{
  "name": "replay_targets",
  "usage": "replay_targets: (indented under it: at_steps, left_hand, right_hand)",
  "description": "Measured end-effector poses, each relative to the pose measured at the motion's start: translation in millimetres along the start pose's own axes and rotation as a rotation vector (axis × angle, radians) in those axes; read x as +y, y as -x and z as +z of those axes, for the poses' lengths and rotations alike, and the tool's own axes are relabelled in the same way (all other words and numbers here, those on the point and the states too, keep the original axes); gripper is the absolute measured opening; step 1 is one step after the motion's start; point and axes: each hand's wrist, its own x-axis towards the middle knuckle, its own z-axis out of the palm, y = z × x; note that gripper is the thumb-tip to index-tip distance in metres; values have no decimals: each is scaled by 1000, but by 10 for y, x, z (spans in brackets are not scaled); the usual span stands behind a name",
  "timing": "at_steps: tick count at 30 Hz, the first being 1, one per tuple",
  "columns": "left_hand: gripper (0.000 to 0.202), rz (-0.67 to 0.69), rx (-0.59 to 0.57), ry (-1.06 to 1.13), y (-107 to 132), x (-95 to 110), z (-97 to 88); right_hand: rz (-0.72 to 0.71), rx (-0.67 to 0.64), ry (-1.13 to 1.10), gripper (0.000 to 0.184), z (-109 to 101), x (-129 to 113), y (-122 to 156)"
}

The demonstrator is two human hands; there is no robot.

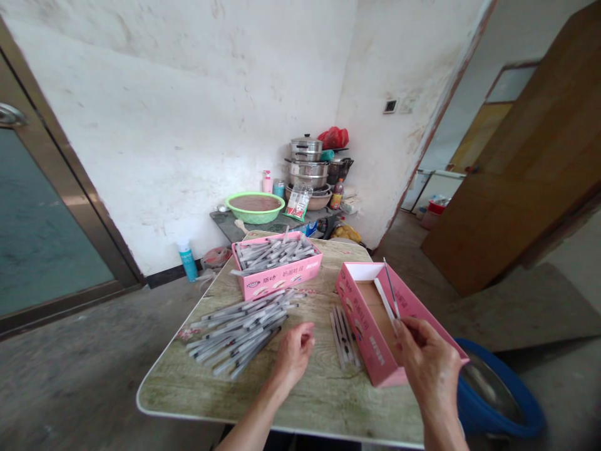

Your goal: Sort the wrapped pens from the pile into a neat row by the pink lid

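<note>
My right hand (pixel 429 360) pinches a thin pen refill (pixel 390 285), dark toward its raised tip, over a pink box (pixel 369 341). Bare cardboard shows inside that box. Above the table, my left hand (pixel 295 351) has its fingers curled, with nothing visible in them. Left of it lies a loose pile of clear pens (pixel 244 329) with dark ends. Several more pens (pixel 345 338) lie side by side against the right box. Behind the pile stands a second pink box (pixel 282 279), heaped with similar pens.
The wood-patterned table (pixel 310 407) has a white edge. Beyond it, a low stand (pixel 228 225) holds a green basin (pixel 256 216), stacked pots (pixel 307 169) and bottles. A blue tub (pixel 509 426) is on the floor at right. A spray can (pixel 187 262) stands by the wall.
</note>
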Motion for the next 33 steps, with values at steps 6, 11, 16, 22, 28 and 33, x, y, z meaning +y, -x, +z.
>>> replay_targets:
  at_steps: [6,11,16,22,28,33]
  left_hand:
    - [38,57,-56,-258,-52,83,-175]
    - [35,68,-77,-338,-35,29,-220]
    - [36,88,-84,-389,-20,37,-246]
    - [34,167,-45,-450,-100,100,-344]
    - [29,244,148,-642,-328,131,-717]
    - [22,151,184,-900,-401,82,-932]
  right_hand:
    - [21,-58,131,36,35,130,-128]
    - [24,-176,278,32,146,297,-295]
    - [46,-377,384,23,238,329,-389]
    - [13,-591,453,16,320,295,-455]
    - [-95,-566,524,18,283,246,-437]
    - [-178,-218,538,29,168,-127,-255]
